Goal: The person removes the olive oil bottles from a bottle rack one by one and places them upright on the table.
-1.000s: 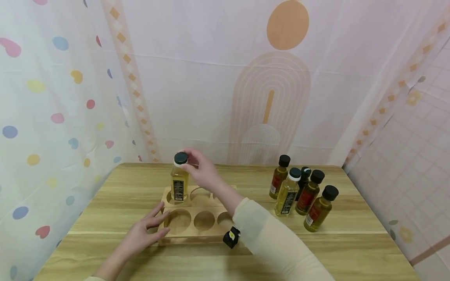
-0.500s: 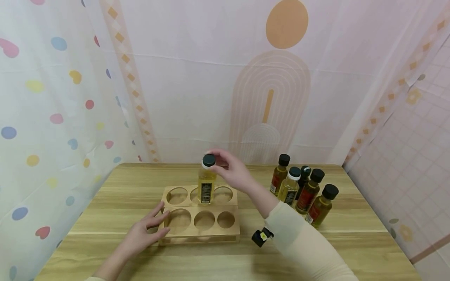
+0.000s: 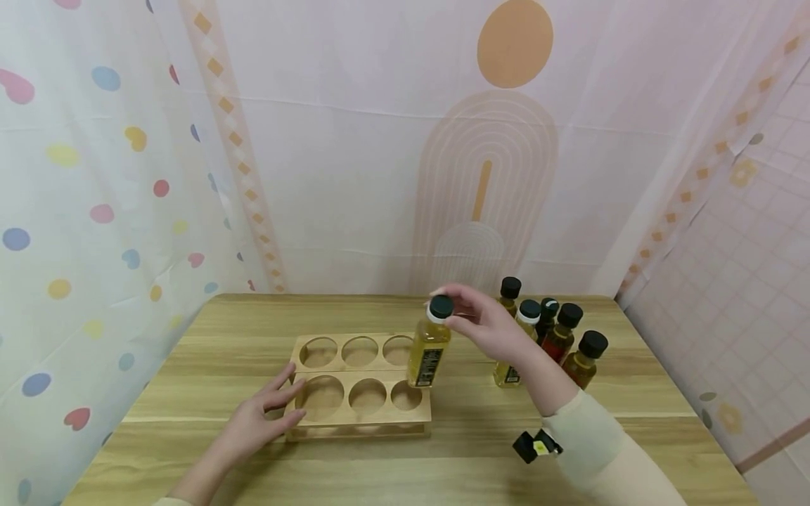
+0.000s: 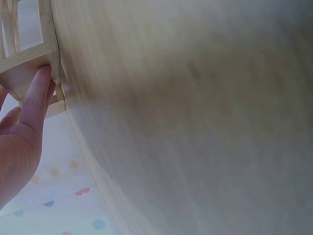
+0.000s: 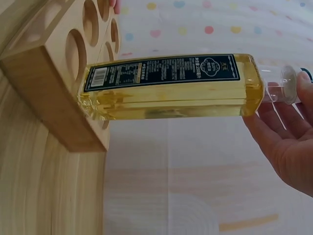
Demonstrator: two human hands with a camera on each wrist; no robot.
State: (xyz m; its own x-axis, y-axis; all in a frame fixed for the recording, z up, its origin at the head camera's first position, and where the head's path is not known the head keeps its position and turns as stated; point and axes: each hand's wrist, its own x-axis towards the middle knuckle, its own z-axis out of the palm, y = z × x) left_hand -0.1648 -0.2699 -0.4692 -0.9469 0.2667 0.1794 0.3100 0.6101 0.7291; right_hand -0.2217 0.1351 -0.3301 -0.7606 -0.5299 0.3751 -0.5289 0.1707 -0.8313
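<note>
By its neck and dark green cap, my right hand (image 3: 490, 327) holds a clear square bottle of yellow oil (image 3: 430, 355) with a black label. The bottle is nearly upright, tilted slightly, over the right end of a two-tier wooden bottle rack (image 3: 395, 414). In the right wrist view the base of the oil bottle (image 5: 171, 88) overlaps the rack (image 5: 63, 117); whether they touch I cannot tell. Round holes in the rack's tops show no bottles. My left hand (image 3: 256, 418) rests on the rack's left end, a straight finger (image 4: 36, 98) against its side in the left wrist view.
Right of the rack stands a group of oil bottles: a clear one (image 3: 506, 374) with a dark green cap, and several darker ones, such as the black-capped bottle (image 3: 581, 365) at front right. The wooden table (image 3: 354, 478) ends at a patterned curtain (image 3: 354, 176).
My right hand has carried the oil bottle rightward, from above the rack's back-left hole, past the back-middle hole, to its right end. My left hand has stayed on the rack.
</note>
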